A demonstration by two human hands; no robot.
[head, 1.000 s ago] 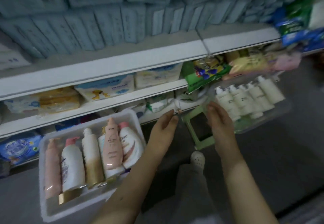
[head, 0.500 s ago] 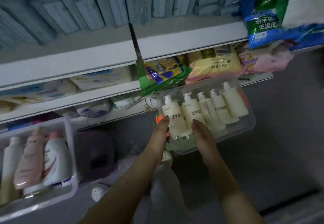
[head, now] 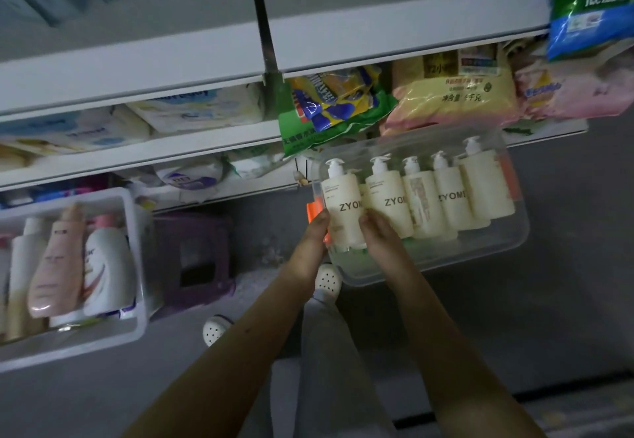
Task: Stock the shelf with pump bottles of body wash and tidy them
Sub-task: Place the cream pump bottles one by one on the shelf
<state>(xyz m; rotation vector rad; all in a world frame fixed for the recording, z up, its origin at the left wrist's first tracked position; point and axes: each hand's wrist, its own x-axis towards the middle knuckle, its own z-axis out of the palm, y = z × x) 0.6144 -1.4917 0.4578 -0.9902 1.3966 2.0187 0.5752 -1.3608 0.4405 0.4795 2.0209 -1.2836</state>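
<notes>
Both hands are down in the clear bin [head: 480,252], and the bottle [head: 344,197] I'm after sits right between them. My right hand [head: 377,235] has its fingers curled round the bottle's side, wedged into the gap next to the neighbour bottle [head: 391,197]. My left hand [head: 314,235] is tight against the opposite side, but I honestly can't tell if it's on the bottle or just pinching the bin wall.

Stuff I'm worried about:
- The row to the right of my right hand is packed touching, so dragging this one out could tip the neighbour and domino the rest.
- A green bag [head: 329,111] droops just beyond my fingertips, over the pump head. Lifting straight up could snag it.
- If the left hand is only on the wall, it's a one-handed grip on a smooth bottle, so it might slip.
</notes>
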